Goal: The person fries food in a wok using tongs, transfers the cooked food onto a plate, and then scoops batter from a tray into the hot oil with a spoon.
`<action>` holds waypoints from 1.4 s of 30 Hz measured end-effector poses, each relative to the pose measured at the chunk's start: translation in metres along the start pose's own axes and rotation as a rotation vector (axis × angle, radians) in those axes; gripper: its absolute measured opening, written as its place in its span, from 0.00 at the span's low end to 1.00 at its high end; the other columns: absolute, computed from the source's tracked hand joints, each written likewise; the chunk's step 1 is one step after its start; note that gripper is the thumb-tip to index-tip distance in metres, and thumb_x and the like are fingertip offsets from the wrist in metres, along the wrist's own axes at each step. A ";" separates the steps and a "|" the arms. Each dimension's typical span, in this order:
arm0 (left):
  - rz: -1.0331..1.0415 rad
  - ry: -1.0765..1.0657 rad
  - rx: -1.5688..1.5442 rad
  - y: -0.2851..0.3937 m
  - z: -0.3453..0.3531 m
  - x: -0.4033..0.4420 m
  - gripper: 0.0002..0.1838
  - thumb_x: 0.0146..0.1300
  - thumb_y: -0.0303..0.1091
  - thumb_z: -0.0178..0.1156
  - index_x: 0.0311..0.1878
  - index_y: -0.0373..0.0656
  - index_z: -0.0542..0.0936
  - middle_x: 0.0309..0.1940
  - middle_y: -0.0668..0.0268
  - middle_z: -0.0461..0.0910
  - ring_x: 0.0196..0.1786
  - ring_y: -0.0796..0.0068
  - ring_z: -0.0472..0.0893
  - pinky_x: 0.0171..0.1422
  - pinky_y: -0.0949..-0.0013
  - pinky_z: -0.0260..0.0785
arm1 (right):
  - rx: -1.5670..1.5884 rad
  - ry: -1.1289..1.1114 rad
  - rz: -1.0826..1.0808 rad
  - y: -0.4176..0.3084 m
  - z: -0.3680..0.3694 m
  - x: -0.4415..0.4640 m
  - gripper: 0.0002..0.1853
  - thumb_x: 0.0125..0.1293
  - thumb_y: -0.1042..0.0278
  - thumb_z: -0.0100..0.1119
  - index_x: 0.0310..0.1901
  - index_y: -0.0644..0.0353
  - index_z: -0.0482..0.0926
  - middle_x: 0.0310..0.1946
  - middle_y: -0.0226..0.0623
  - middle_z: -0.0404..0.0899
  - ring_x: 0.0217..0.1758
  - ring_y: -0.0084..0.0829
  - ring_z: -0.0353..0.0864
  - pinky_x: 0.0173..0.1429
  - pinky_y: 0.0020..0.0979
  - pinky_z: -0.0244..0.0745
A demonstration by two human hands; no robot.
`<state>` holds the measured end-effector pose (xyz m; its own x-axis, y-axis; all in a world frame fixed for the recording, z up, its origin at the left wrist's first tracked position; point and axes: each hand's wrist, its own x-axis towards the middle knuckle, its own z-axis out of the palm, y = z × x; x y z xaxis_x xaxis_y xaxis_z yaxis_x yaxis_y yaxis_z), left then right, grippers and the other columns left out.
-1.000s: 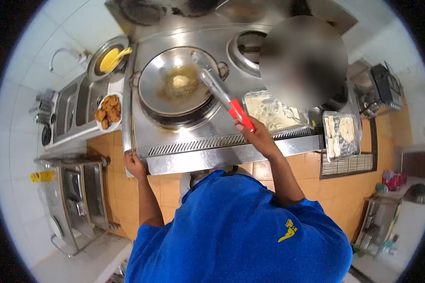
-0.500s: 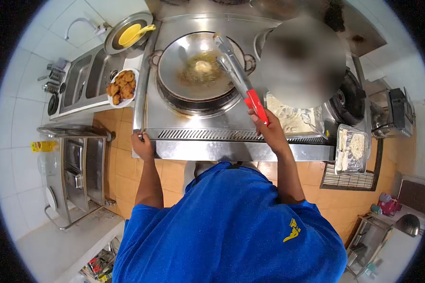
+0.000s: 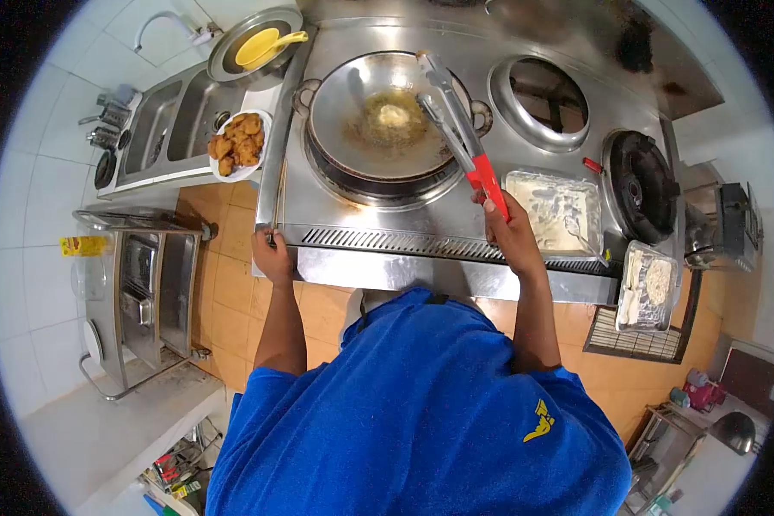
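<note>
Well, very little changes around the right hand (image 3: 514, 236): its fingers are wrapped about the red handle of the tongs (image 3: 467, 133), just as they were a moment ago. The tongs slant across the wok's right rim, their tips parted a little over its far inner side, now angled only slightly more steeply. They hold nothing that I can see.

Inside the wok (image 3: 340, 129), one pale piece (image 3: 391, 114) sits in the oil near the middle, apart from the tips. It is where it was a second ago, with nothing lifted out and nothing added, so to my eye the frying is at a pause, the piece left to the oil.

The left hand (image 3: 273, 255) rests at the corner of the steel worktop (image 3: 439, 215), nearer the person and left of the wok; whether it grips anything there I can't tell.

Farther out, the grey blur to the wok's right has gone, so the steel ring (image 3: 500, 90) shows plainly there, and the tray (image 3: 597, 211) of pale paste beside the right hand shows in full. Left of the wok, browned pieces (image 3: 238, 142) lie heaped on a white plate (image 3: 239, 175), their pile looking unchanged.
</note>
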<state>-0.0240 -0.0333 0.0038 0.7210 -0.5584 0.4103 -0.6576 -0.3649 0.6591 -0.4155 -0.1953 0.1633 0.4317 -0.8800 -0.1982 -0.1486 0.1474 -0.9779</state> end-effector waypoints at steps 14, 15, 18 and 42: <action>-0.007 -0.001 0.002 0.006 0.000 0.000 0.08 0.57 0.32 0.56 0.34 0.37 0.73 0.33 0.57 0.73 0.38 0.54 0.75 0.42 0.60 0.67 | -0.040 0.113 -0.043 -0.008 0.002 0.002 0.23 0.72 0.50 0.41 0.49 0.63 0.75 0.34 0.28 0.77 0.20 0.12 0.61 0.25 0.18 0.59; 0.010 0.010 0.004 0.004 0.001 0.000 0.08 0.57 0.32 0.56 0.34 0.37 0.73 0.34 0.57 0.74 0.38 0.54 0.75 0.42 0.60 0.67 | -0.049 0.099 -0.033 -0.009 0.001 0.003 0.23 0.72 0.50 0.41 0.49 0.63 0.75 0.35 0.28 0.77 0.20 0.12 0.61 0.25 0.18 0.59; 0.030 0.024 0.003 0.005 0.000 0.002 0.08 0.57 0.33 0.56 0.33 0.37 0.73 0.34 0.56 0.74 0.38 0.55 0.75 0.43 0.59 0.67 | -0.055 0.077 -0.007 -0.009 -0.003 0.005 0.23 0.72 0.50 0.41 0.50 0.62 0.75 0.37 0.27 0.78 0.20 0.13 0.61 0.25 0.18 0.59; 0.030 0.024 0.062 0.003 0.002 0.000 0.08 0.58 0.34 0.56 0.33 0.38 0.74 0.33 0.57 0.74 0.37 0.54 0.75 0.41 0.58 0.67 | 0.001 0.109 -0.014 -0.002 -0.012 0.000 0.21 0.70 0.48 0.46 0.43 0.61 0.76 0.16 0.20 0.63 0.16 0.13 0.59 0.21 0.19 0.55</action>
<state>-0.0263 -0.0365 0.0044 0.7056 -0.5518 0.4446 -0.6905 -0.3947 0.6061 -0.4259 -0.2013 0.1657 0.3348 -0.9258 -0.1757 -0.1423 0.1346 -0.9806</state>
